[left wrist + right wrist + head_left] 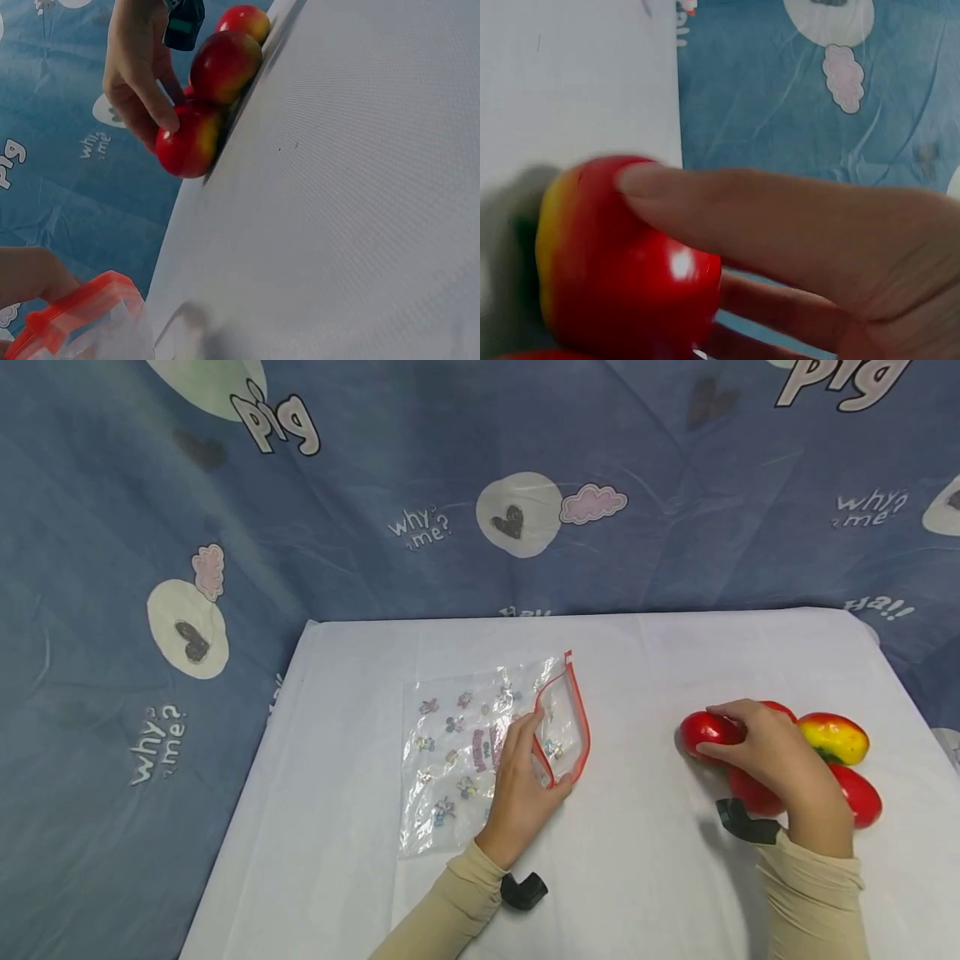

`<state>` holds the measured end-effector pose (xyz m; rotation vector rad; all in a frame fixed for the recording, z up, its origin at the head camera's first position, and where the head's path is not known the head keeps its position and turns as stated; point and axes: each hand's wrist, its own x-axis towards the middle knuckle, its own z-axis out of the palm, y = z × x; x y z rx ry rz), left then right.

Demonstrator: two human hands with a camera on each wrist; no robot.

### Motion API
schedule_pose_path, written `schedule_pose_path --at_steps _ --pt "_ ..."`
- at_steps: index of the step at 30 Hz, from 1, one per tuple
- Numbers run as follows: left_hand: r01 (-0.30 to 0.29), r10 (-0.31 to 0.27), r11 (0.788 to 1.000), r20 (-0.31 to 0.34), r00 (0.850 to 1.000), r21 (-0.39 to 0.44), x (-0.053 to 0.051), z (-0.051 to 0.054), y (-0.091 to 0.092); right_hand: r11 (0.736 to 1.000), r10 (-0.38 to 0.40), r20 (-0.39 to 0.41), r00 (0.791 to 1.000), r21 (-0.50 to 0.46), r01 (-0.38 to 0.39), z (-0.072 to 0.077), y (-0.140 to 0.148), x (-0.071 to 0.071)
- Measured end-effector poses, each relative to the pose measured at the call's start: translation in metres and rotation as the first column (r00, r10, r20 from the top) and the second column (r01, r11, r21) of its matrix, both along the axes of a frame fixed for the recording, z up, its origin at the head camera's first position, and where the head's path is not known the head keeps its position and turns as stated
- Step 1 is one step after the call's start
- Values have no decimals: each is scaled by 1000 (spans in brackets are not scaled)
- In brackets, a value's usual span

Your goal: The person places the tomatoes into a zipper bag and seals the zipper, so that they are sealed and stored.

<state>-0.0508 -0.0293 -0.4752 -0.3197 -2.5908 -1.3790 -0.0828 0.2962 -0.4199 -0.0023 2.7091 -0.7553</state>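
Note:
A clear zip bag (450, 760) with small printed figures and a red zip edge lies on the white table, its mouth spread apart toward the right. My left hand (521, 785) holds the bag at its mouth, fingers on one side and thumb near the red edge. To the right, my right hand (780, 760) grips a glossy red-and-yellow fruit (705, 735) between thumb and fingers. In the right wrist view the thumb presses on the fruit's (630, 262) top. The fruit seems to be on or just above the table. Several similar fruits, one a yellow-and-red fruit (834, 737), sit beside this hand, partly hidden by it.
The white-covered table (630, 860) ends at a blue printed cloth (420, 435) hanging behind it and at the left. Another red fruit (858, 795) lies right of my right wrist. Each wrist carries a dark device (523, 891).

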Motion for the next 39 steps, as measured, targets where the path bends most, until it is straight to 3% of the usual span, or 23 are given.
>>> schedule_pose_path --at_steps 4,8,21,25,30,39 --pt "-1 0 1000 17 1000 1 0 0 0 999 42 24 999 -1 -42 -1 -1 -1" --pt "-2 2 1000 25 1000 3 0 0 0 999 30 13 999 -13 -30 -3 -5 -3" --pt "-6 6 1000 5 1000 -1 0 0 0 992 -2 -155 988 -123 -18 -11 -20 -6" --pt "1 -1 1000 -2 1000 -2 1 2 0 985 9 -257 966 -167 -53 -14 -29 -7" --pt "6 -6 1000 -11 1000 -12 1 3 0 969 18 -380 925 -220 -109 -19 -41 -10" --pt "13 -13 1000 -2 1000 -21 2 2 1 923 -16 -490 872 -343 -176 -35 -69 -14"
